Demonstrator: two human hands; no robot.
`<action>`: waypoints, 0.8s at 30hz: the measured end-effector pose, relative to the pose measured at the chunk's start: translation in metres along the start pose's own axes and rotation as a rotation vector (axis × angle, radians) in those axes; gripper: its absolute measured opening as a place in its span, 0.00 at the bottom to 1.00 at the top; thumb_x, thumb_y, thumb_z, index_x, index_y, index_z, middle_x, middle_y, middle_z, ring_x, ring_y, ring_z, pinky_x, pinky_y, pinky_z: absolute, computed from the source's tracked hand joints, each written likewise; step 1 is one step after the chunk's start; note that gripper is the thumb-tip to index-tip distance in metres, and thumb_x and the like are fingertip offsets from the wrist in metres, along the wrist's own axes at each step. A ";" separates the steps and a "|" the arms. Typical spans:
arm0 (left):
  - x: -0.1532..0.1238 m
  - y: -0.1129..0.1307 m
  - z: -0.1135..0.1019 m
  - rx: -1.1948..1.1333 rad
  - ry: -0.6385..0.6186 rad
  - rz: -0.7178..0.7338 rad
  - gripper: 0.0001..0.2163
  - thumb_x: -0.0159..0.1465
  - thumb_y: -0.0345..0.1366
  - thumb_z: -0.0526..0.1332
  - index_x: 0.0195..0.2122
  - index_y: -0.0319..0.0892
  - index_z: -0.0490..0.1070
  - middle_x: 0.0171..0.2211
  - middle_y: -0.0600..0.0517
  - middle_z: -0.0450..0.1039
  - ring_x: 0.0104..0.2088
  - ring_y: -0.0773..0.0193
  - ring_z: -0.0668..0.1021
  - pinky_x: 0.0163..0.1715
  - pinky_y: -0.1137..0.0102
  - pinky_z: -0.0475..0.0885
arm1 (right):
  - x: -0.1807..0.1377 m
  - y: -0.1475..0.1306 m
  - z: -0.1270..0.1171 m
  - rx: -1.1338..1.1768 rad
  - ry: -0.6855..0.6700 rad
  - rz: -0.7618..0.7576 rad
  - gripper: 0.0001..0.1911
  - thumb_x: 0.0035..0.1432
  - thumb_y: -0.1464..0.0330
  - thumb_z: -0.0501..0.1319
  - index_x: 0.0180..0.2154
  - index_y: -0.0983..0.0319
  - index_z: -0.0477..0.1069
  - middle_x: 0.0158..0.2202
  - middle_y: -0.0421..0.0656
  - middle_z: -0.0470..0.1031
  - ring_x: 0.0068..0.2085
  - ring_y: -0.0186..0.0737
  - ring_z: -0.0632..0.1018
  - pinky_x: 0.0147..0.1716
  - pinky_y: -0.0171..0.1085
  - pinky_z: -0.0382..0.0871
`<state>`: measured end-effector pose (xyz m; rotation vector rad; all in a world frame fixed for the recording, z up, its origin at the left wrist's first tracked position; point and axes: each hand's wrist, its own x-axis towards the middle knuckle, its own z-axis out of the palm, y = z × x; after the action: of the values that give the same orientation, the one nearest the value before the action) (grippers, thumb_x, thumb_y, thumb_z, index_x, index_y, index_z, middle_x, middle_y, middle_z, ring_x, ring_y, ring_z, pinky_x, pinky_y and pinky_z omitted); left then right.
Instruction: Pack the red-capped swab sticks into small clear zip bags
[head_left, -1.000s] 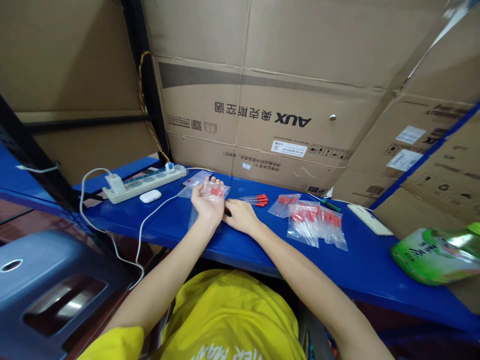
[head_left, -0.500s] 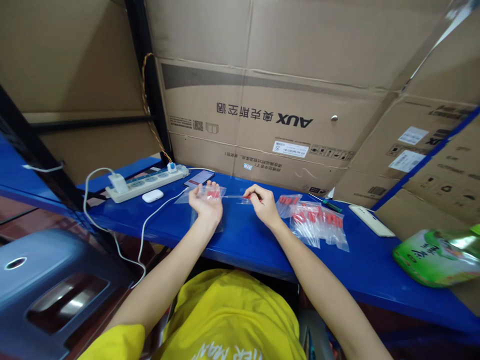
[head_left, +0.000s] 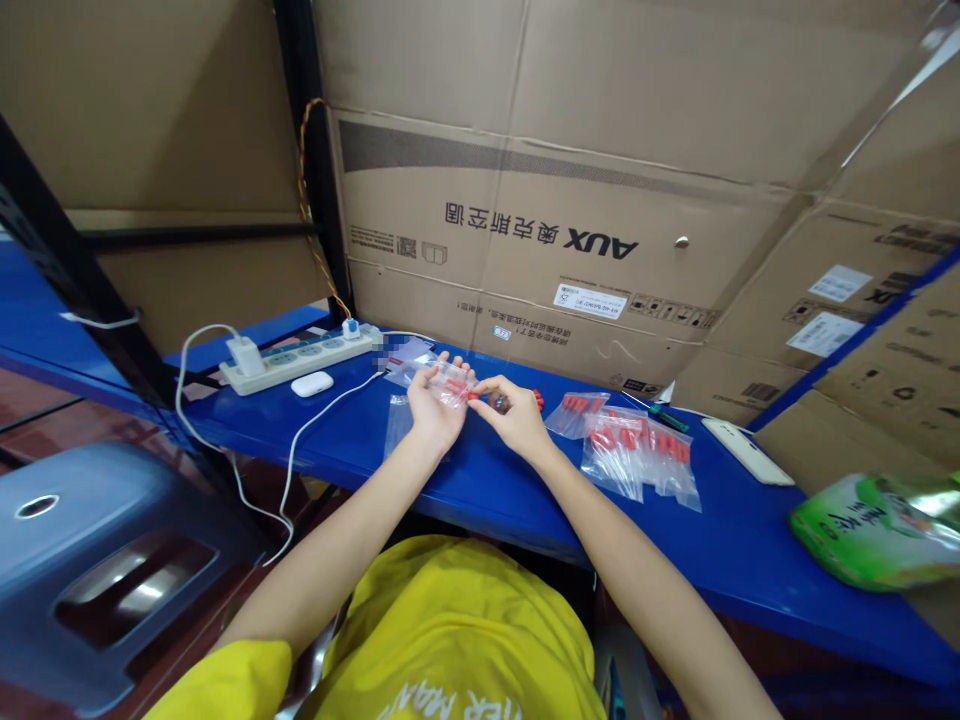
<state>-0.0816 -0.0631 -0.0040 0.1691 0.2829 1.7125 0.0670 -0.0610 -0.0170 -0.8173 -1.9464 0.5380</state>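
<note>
My left hand (head_left: 436, 405), palm up above the blue shelf (head_left: 480, 480), holds a small clear plastic bag (head_left: 448, 378) with red-handled pieces inside. Beside it my right hand (head_left: 512, 415) pinches a small red-handled tool (head_left: 480, 396), its tip at the mouth of that bag. A few more red-handled tools (head_left: 535, 400) lie just behind my right hand. Another empty clear bag (head_left: 397, 421) lies under my left wrist.
Several filled clear bags of red tools (head_left: 634, 445) lie to the right, past them a white flat device (head_left: 746, 450) and a green packet (head_left: 877, 530). At left are a white power strip (head_left: 296, 362), a white case (head_left: 312, 383), cables and a phone (head_left: 401, 350). Cardboard boxes (head_left: 540, 230) wall the back.
My right hand went out to the loose red tools, picked one up and came back to the bag in my left hand. The camera view shifted slightly.
</note>
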 end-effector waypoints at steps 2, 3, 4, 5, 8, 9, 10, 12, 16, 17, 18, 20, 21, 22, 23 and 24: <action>-0.001 -0.001 0.001 0.013 -0.005 -0.024 0.13 0.59 0.30 0.58 0.46 0.42 0.72 0.37 0.47 0.78 0.36 0.60 0.81 0.46 0.63 0.78 | -0.001 -0.001 0.000 -0.039 0.029 -0.009 0.14 0.65 0.56 0.67 0.42 0.59 0.80 0.31 0.39 0.79 0.29 0.36 0.74 0.35 0.36 0.69; -0.002 -0.001 0.001 0.017 -0.007 -0.033 0.13 0.59 0.30 0.58 0.45 0.41 0.72 0.37 0.47 0.78 0.36 0.59 0.81 0.47 0.62 0.78 | -0.001 -0.002 0.000 -0.056 0.044 -0.014 0.13 0.65 0.56 0.67 0.42 0.59 0.81 0.30 0.39 0.78 0.29 0.37 0.74 0.35 0.36 0.69; -0.002 -0.001 0.002 0.019 -0.007 -0.041 0.12 0.59 0.30 0.58 0.44 0.41 0.72 0.37 0.47 0.78 0.36 0.59 0.81 0.47 0.61 0.78 | -0.001 -0.002 0.000 -0.070 0.058 -0.018 0.13 0.64 0.56 0.68 0.42 0.59 0.82 0.29 0.39 0.77 0.29 0.37 0.74 0.35 0.36 0.69; -0.002 -0.002 0.002 0.022 -0.006 -0.049 0.11 0.60 0.30 0.57 0.43 0.41 0.72 0.36 0.47 0.78 0.36 0.59 0.82 0.48 0.60 0.79 | -0.002 -0.002 0.001 -0.081 0.067 -0.021 0.13 0.64 0.57 0.68 0.42 0.59 0.82 0.29 0.39 0.77 0.29 0.37 0.74 0.35 0.36 0.69; -0.004 -0.002 0.004 0.056 -0.008 -0.081 0.13 0.60 0.29 0.57 0.45 0.40 0.73 0.37 0.45 0.78 0.38 0.56 0.83 0.51 0.56 0.79 | -0.003 -0.003 0.002 -0.105 0.065 -0.029 0.10 0.64 0.60 0.68 0.42 0.58 0.82 0.30 0.39 0.78 0.30 0.38 0.74 0.37 0.36 0.70; -0.005 -0.003 0.004 0.079 -0.011 -0.097 0.14 0.60 0.29 0.57 0.47 0.40 0.73 0.38 0.45 0.79 0.40 0.55 0.83 0.52 0.55 0.79 | -0.003 -0.004 0.003 -0.111 0.060 -0.025 0.09 0.64 0.61 0.67 0.41 0.58 0.82 0.31 0.39 0.78 0.31 0.38 0.75 0.38 0.37 0.71; -0.006 -0.003 0.005 0.103 -0.013 -0.114 0.16 0.60 0.28 0.57 0.48 0.39 0.73 0.39 0.44 0.79 0.42 0.54 0.83 0.52 0.54 0.79 | -0.003 -0.004 0.004 -0.118 0.061 -0.020 0.08 0.64 0.62 0.67 0.41 0.58 0.82 0.31 0.39 0.79 0.31 0.38 0.75 0.39 0.37 0.71; -0.009 -0.004 0.007 0.143 -0.017 -0.147 0.17 0.60 0.28 0.57 0.51 0.39 0.74 0.41 0.42 0.80 0.44 0.51 0.84 0.52 0.53 0.80 | -0.003 -0.005 0.005 -0.130 0.082 -0.013 0.08 0.64 0.63 0.66 0.41 0.58 0.82 0.32 0.40 0.79 0.31 0.38 0.75 0.39 0.37 0.72; -0.012 -0.005 0.008 0.160 -0.047 -0.186 0.19 0.60 0.28 0.56 0.53 0.37 0.73 0.45 0.39 0.80 0.48 0.48 0.84 0.52 0.51 0.80 | -0.003 -0.007 0.006 -0.176 0.117 -0.024 0.08 0.65 0.63 0.66 0.39 0.58 0.82 0.34 0.41 0.79 0.31 0.39 0.74 0.39 0.38 0.71; -0.012 -0.005 0.008 0.159 -0.053 -0.193 0.20 0.60 0.28 0.56 0.54 0.37 0.73 0.45 0.38 0.80 0.48 0.48 0.84 0.52 0.50 0.80 | -0.003 -0.008 0.006 -0.188 0.114 -0.022 0.08 0.66 0.62 0.66 0.39 0.58 0.82 0.35 0.42 0.80 0.32 0.39 0.74 0.38 0.38 0.71; -0.012 -0.005 0.008 0.158 -0.057 -0.199 0.21 0.60 0.27 0.57 0.55 0.37 0.73 0.46 0.38 0.80 0.49 0.47 0.84 0.53 0.50 0.80 | -0.004 -0.008 0.006 -0.199 0.112 -0.017 0.09 0.66 0.62 0.65 0.39 0.58 0.83 0.36 0.42 0.80 0.32 0.39 0.74 0.38 0.38 0.71; -0.012 -0.005 0.008 0.156 -0.057 -0.207 0.22 0.60 0.27 0.57 0.56 0.37 0.73 0.46 0.37 0.80 0.49 0.47 0.84 0.53 0.49 0.80 | -0.004 -0.008 0.006 -0.216 0.114 -0.007 0.10 0.67 0.61 0.65 0.40 0.57 0.83 0.37 0.43 0.79 0.32 0.39 0.74 0.37 0.38 0.70; -0.012 -0.005 0.008 0.155 -0.057 -0.209 0.22 0.60 0.27 0.57 0.56 0.37 0.73 0.46 0.37 0.81 0.50 0.47 0.84 0.53 0.49 0.79 | -0.004 -0.008 0.006 -0.223 0.116 -0.003 0.10 0.68 0.61 0.64 0.41 0.57 0.83 0.37 0.43 0.79 0.32 0.40 0.74 0.37 0.38 0.70; -0.012 -0.005 0.008 0.154 -0.056 -0.209 0.22 0.60 0.27 0.57 0.56 0.37 0.72 0.46 0.37 0.81 0.50 0.47 0.84 0.54 0.49 0.79 | -0.004 -0.008 0.006 -0.230 0.117 -0.002 0.10 0.68 0.61 0.64 0.41 0.57 0.84 0.37 0.43 0.79 0.32 0.39 0.74 0.37 0.38 0.70; -0.012 -0.005 0.009 0.152 -0.054 -0.208 0.21 0.60 0.27 0.56 0.55 0.37 0.72 0.46 0.37 0.81 0.50 0.47 0.84 0.54 0.49 0.79 | -0.004 -0.008 0.006 -0.233 0.116 -0.004 0.10 0.69 0.61 0.64 0.41 0.57 0.84 0.37 0.43 0.79 0.32 0.39 0.74 0.37 0.38 0.70; -0.012 -0.005 0.009 0.150 -0.051 -0.206 0.21 0.60 0.27 0.56 0.55 0.37 0.73 0.45 0.38 0.81 0.50 0.47 0.84 0.54 0.49 0.79 | -0.004 -0.007 0.006 -0.234 0.114 -0.009 0.11 0.69 0.61 0.64 0.42 0.57 0.84 0.38 0.43 0.80 0.32 0.39 0.74 0.38 0.38 0.70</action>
<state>-0.0725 -0.0731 0.0033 0.2836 0.3780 1.4812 0.0609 -0.0694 -0.0174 -0.9638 -1.9287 0.2537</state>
